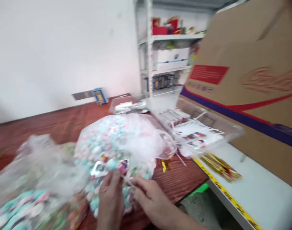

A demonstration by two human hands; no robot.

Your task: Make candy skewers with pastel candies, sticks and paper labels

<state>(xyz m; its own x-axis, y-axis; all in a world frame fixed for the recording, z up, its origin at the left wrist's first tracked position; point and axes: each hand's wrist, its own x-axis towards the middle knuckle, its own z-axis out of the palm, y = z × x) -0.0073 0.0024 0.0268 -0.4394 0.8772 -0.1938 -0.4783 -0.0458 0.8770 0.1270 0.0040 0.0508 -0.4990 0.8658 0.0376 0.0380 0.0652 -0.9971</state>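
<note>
Pastel pink, blue and white candies, like marshmallows, fill a large clear plastic bag (pixel 141 137) that lies open in front of me. Over it, my left hand (pixel 111 191) is closed in a pinch; blur hides exactly what its fingers hold. A small printed wrapper piece (pixel 123 165) and a pale blue candy (pixel 111 164) show just beyond its fingertips. My right hand (pixel 150 196) is closed too, its thumb and forefinger pinching a thin white stick (pixel 127 180) that reaches toward the left hand. A silvery wrapper (pixel 98 168) lies close by on the candies.
More bagged candies (pixel 23 204) lie at left. On the right, a clear plastic tray (pixel 228 131) holds white sticks and printed cards beside a big cardboard box (pixel 243 64). Gold twist ties (pixel 221 167) lie on the white table (pixel 258 188). Shelves (pixel 150 57) stand behind.
</note>
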